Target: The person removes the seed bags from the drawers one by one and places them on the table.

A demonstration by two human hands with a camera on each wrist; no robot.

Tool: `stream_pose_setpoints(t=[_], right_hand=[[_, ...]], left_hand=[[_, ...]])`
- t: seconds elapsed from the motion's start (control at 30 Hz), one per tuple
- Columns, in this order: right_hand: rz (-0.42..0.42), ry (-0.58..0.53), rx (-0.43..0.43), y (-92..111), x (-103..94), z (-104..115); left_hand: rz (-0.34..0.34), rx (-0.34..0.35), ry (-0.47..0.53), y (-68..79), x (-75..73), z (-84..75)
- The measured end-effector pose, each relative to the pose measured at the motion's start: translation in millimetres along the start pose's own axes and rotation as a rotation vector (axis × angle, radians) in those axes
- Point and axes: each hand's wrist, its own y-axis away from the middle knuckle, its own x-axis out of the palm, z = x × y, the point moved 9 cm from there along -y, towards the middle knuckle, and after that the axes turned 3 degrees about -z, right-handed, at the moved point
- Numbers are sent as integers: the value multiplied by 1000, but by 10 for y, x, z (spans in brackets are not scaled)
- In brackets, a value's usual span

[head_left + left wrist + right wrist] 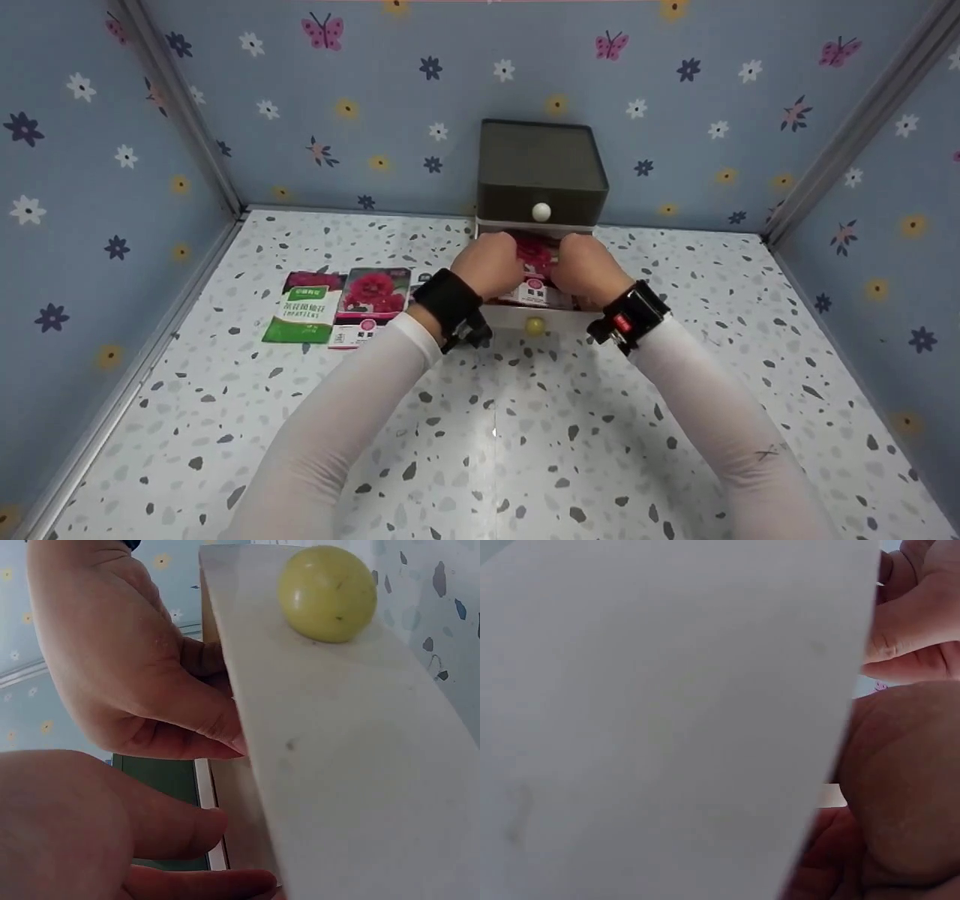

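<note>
Toward the back edge of the tabletop point(480, 465), a flower-printed packet point(535, 291) is lying inside the white-fronted drawer point(510, 321); crowding both hands into so narrow a space could be creasing it against the drawer's side edges, I judge, and a bump on the front could be trapping fingers; the left hand point(491, 266) and right hand point(589, 266) are reaching in at the packet's two sides; the left thumb and a finger are standing slightly apart, while the right fingers are curling inward; the drawer front is hiding fingertips, so whether either hand is gripping or merely touching, I cannot tell.
</note>
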Motion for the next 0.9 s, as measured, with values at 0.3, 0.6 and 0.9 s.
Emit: stream_pose_setpoints(t=[0.3,0.6,0.9], right_hand=[[59,-232,52,37,-51,-106],[67,-377,48,91,-81,-221],[41,-416,84,196,-113,-320]], left_hand=[[-20,-33,69,28,-48,56],[-32,-48,179,108,-90,60],[-56,-26,329,241,-52,52]])
